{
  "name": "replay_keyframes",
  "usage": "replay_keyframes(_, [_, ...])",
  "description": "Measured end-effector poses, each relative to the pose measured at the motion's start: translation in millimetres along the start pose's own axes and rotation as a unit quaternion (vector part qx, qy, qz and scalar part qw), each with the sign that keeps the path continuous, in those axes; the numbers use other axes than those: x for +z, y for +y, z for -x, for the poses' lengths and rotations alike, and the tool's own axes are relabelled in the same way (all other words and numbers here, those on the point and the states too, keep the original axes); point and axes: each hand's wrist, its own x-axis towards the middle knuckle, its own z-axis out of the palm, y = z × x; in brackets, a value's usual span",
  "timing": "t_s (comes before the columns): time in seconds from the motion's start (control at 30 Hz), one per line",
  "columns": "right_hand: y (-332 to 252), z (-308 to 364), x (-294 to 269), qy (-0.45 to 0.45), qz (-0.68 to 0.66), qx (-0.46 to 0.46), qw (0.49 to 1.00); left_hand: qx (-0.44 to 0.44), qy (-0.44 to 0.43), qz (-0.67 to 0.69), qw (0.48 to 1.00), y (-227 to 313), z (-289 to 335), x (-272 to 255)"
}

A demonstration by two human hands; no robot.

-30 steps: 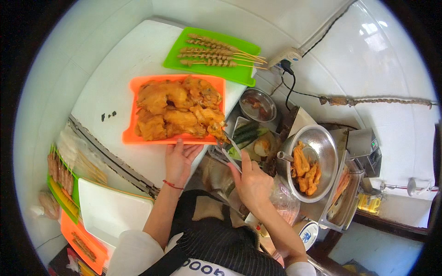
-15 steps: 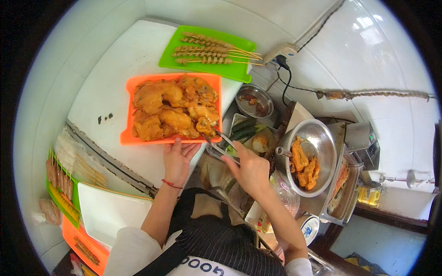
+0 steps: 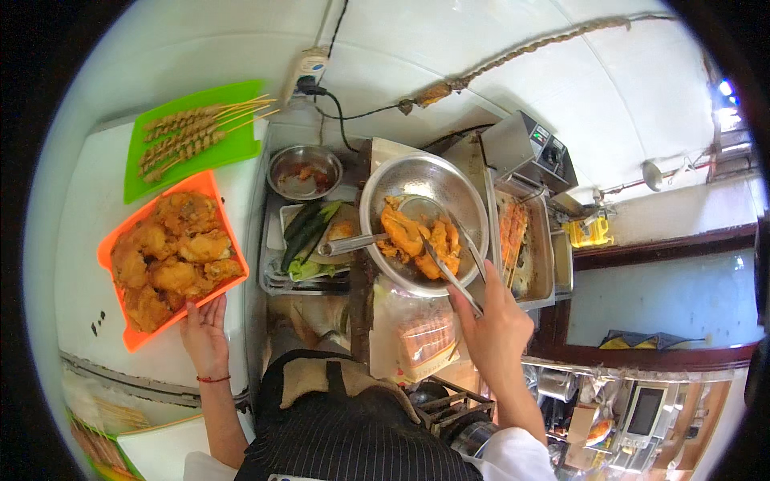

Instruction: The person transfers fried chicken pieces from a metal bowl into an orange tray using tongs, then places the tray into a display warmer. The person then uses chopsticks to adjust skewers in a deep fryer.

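Right hand (image 3: pixel 496 329): fingers closed around metal tongs (image 3: pixel 455 280), at the near right rim of the steel bowl (image 3: pixel 425 170); the two tong arms stand apart over the bowl, tips among chicken pieces (image 3: pixel 403 228), and whether they clamp one cannot be told. Chicken pieces: orange-brown, heaped inside the steel bowl, toward its near side. Left hand (image 3: pixel 207 333): palm up, left of the bowl, a red cord at the wrist; fingers at the near edge of an orange tray (image 3: pixel 135 343), how firmly closed cannot be told. Orange tray: well left of the bowl, on a white counter (image 3: pixel 84 232), tilted in view, loaded with similar pieces. Metal handle (image 3: pixel 350 244): projecting leftward from the bowl's side. Green vegetables (image 3: pixel 303 236): on a tray, just left of the bowl. Small metal bowl (image 3: pixel 293 190): left of the steel bowl and slightly farther off, reddish scraps inside. Clear bag (image 3: pixel 425 341): pinkish contents, on the near side of the bowl. Metal trough (image 3: pixel 539 276): right of the bowl, reddish food within. Green tray (image 3: pixel 239 148): far left of the bowl, bearing skewers (image 3: pixel 184 140).
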Motion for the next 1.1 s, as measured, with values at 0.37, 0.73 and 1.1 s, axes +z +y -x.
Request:
replay_keyframes(0.37, [9, -10, 106, -0.094, 0.047, -0.025, 0.994, -0.007, 0.006, 0.001, 1.000, 0, -6, -5])
replay_keyframes(0.73, [-20, -19, 85, -0.088, 0.188, 0.012, 0.978, -0.020, 0.003, 0.029, 0.999, 1, -2, -2])
replay_keyframes(1.1, [-20, -84, 70, -0.207, 0.131, 0.083, 0.966, -0.032, 0.004, 0.048, 0.998, 2, -2, 1])
